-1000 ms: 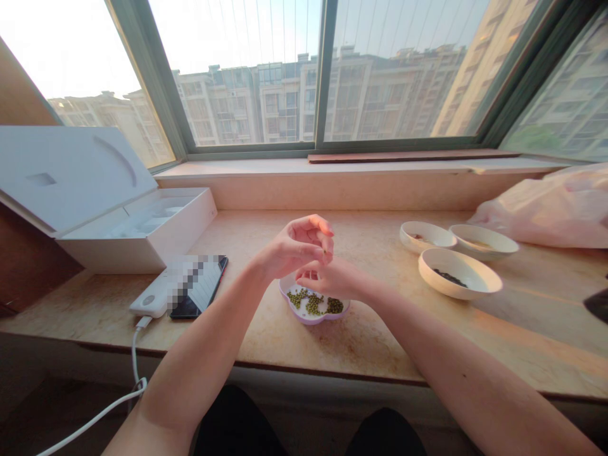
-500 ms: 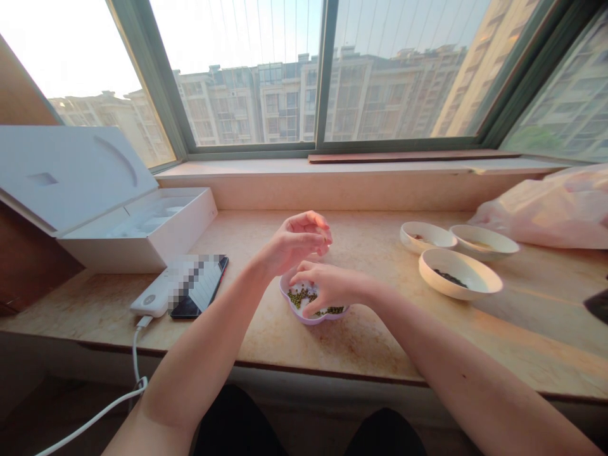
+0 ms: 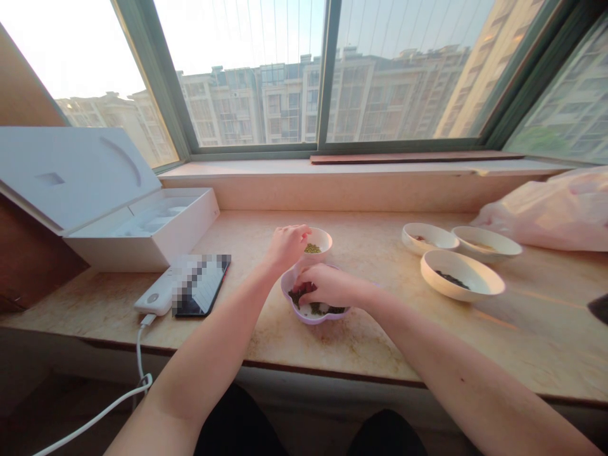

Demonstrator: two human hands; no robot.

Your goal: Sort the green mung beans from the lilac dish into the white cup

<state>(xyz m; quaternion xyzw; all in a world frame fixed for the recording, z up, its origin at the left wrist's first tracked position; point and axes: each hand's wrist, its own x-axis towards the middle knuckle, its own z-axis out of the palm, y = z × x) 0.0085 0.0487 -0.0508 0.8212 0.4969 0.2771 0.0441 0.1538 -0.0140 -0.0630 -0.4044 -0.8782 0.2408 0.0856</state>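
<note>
Fingers of the right hand (image 3: 330, 285) curl down into the scalloped lilac dish (image 3: 314, 320), with green mung beans (image 3: 334, 310) directly below; whether they pinch any is hidden. Just beyond, the left hand (image 3: 287, 245), farther from the dish, bends its fingers over the white bowl's (image 3: 323, 238) left rim, grip unclear.

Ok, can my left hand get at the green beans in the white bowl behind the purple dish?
Probably yes: your left hand is by the white bowl, whose open top leaves green beans exposed, and your right hand is at the purple dish.
</note>
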